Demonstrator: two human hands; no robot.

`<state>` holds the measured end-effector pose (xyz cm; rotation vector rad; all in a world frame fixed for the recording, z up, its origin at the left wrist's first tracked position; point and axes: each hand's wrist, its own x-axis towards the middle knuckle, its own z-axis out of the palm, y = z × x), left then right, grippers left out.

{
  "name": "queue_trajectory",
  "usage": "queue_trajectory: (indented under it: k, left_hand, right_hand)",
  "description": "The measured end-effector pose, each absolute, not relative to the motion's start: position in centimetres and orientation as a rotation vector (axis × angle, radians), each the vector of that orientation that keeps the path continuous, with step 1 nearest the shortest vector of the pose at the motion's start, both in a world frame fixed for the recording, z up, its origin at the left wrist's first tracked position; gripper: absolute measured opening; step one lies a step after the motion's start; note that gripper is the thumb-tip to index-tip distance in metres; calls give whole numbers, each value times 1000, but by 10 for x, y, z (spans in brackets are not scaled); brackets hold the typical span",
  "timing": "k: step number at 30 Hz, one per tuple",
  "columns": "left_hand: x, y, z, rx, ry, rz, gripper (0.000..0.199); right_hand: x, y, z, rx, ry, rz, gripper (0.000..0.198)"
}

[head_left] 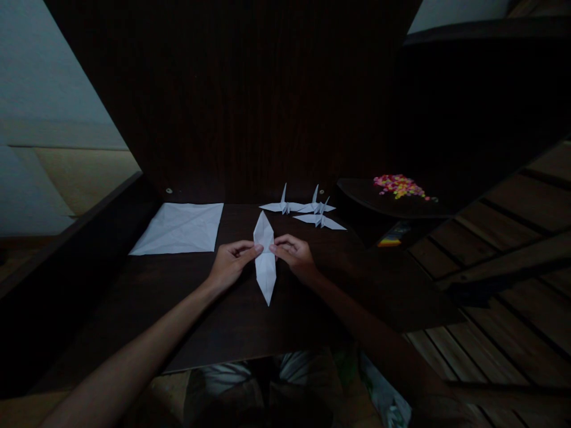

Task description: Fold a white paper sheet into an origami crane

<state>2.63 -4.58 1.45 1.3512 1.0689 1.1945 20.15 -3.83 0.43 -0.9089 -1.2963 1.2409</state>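
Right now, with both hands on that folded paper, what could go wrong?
1. The left hand and right hand pinch the folded paper near its middle; an uneven pull might crease or tear it.
2. The paper cranes sit just beyond; a forward bump could shift or bend them.
3. The scene is dim, so fold lines may be easy to misread.

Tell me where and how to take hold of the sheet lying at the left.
Best, I'd say, pinched by its near right corner, coming from the right: the sheet lies flat on the desk, so only its edges offer a grip, and that corner is nearest the left hand, which now holds the folded paper.
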Motion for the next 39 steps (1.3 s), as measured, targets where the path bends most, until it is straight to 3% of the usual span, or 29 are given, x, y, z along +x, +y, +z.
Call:
queue_trajectory:
  k: [5,11,17,22,28,39]
  left_hand:
    - [30,-47,13,1345,1006,1239,31]
    - [32,-48,12,1243,965,1234,58]
    - [32,-49,14,1342,1008,1151,32]
    - [32,-52,17,1380,1033,1140,33]
    - [33,-54,21,1438,1029,1098,32]
    - [35,-54,22,1467,1067,1119,33]
  right_hand:
    - [200,-38,4,-903,-1284,1193,22]
    - [200,-39,6,-902,-1254,1175,35]
    - [200,-42,7,-894,-1265,1180,42]
    - [198,-43,9,-919,-1276,1214,42]
    - [198,-44,11,-998,-1336,1180,27]
    - [199,-45,8,-1011,-1457,1113,26]
